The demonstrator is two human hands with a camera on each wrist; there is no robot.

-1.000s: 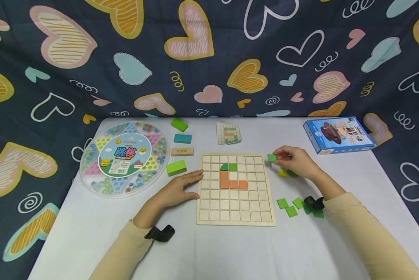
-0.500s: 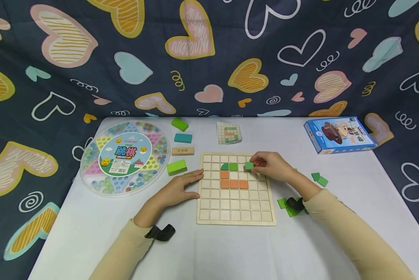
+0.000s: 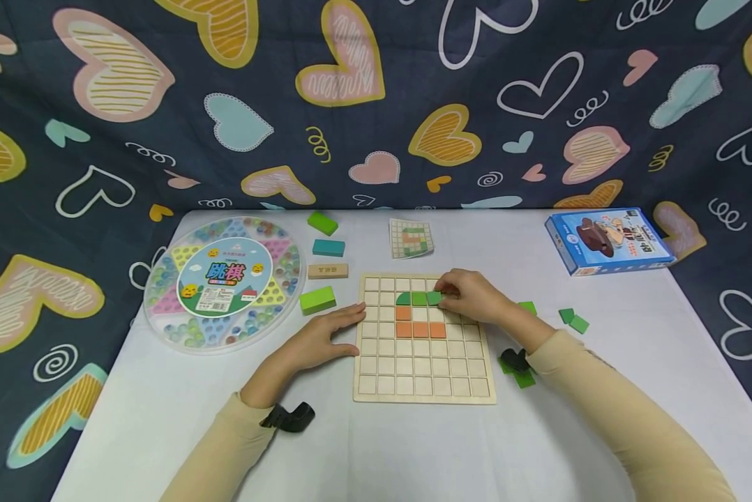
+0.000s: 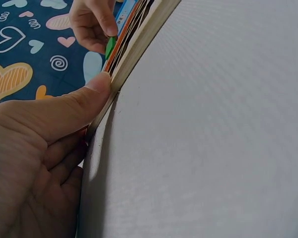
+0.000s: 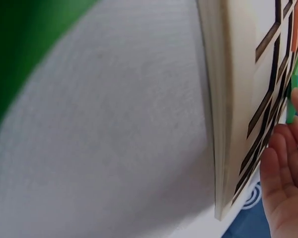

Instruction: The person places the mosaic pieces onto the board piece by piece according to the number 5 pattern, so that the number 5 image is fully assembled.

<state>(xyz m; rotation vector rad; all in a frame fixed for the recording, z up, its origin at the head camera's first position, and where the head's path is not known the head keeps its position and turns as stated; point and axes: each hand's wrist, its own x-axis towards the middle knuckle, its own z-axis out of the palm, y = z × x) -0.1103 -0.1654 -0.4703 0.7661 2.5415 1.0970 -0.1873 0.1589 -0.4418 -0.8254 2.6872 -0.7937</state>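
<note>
The right hand (image 3: pixel 473 298) was down on the wooden grid board (image 3: pixel 423 390), fingertips pinching a small green square tile (image 3: pixel 434 298) right at a cell in the second row, just beside two other green pieces (image 3: pixel 411 299) already sitting there, with a few orange tiles (image 3: pixel 419 329) below them. The left hand (image 3: pixel 326 338) lay flat and relaxed on the tabletop (image 3: pixel 414 453), fingers straight and touching the board's left edge. Spare green tiles (image 3: pixel 573 320) were scattered toward the right side of the tabletop, a round marble game case (image 3: pixel 224 282) sat near the left edge, some coloured blocks (image 3: pixel 317 300) between it and the board, a pattern card (image 3: pixel 410 238) toward the far edge and a blue box (image 3: pixel 608 240) at the far right corner. From the left wrist, the left hand (image 4: pixel 37 148) had its thumb pressed against the board's (image 4: pixel 139 44) side, and the other hand (image 4: pixel 92 25) was visible further off on the green tile (image 4: pixel 110 47). From the right wrist it was mostly the board's (image 5: pixel 233 99) edge up close, the fingers (image 5: pixel 283 183) over the grid, and a sliver of green tile (image 5: pixel 291 106) at their tips.
</note>
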